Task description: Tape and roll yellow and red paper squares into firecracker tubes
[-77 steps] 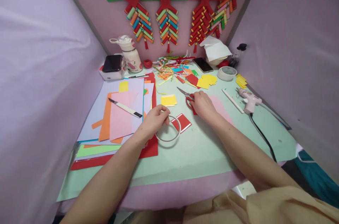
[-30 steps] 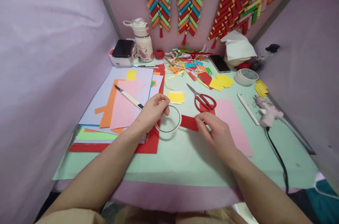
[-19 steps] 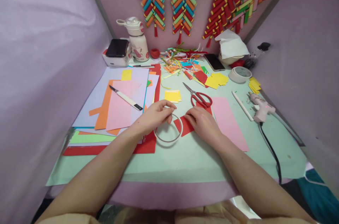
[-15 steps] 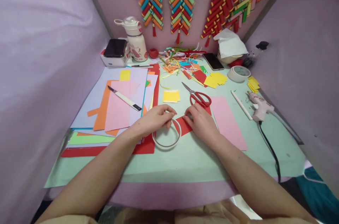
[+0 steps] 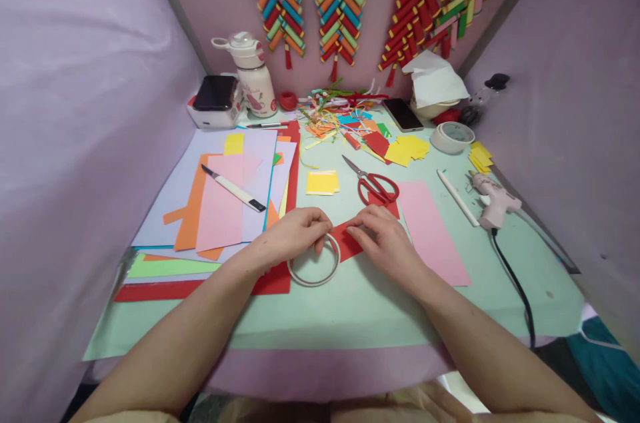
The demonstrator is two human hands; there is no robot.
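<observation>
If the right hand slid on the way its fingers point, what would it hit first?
Likely the left hand, which pinches the tape ring just past the red paper; depth unclear.

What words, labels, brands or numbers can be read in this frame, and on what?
None is legible anywhere.
On the water bottle: a pink printed picture, no readable letters.
On the white box device beside it: nothing readable at this size.
On the smartphone: dark screen.
On the glue gun: no readable marking.
On the thin tape ring held by the left hand and the red paper strip touched by the right hand: plain.
</observation>
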